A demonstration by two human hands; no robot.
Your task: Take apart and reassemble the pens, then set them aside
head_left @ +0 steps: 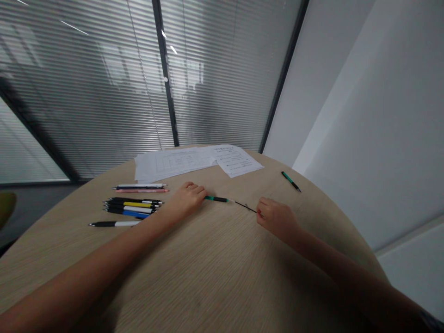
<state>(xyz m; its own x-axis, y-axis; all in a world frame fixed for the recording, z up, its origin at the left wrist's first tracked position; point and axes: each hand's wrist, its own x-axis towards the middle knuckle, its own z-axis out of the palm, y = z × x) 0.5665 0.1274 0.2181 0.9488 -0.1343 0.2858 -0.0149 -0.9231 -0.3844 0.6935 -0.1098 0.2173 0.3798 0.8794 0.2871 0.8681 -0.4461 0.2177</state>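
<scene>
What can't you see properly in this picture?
- Writing on the papers: too small and blurry, head view.
- End of the green pen: hidden by the left hand, head view.
- End of the thin black rod: hidden by the right hand, head view.

The green pen barrel [215, 199] looks like glossy plastic, and the thin black refill [245, 206] is perhaps metal, too fine to be sure. The round tabletop [208, 277] is matt wood-grain laminate; the paper sheets [176, 163] are matt.

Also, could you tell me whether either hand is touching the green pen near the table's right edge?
No, the green pen lies on the table apart from the right hand.
</scene>
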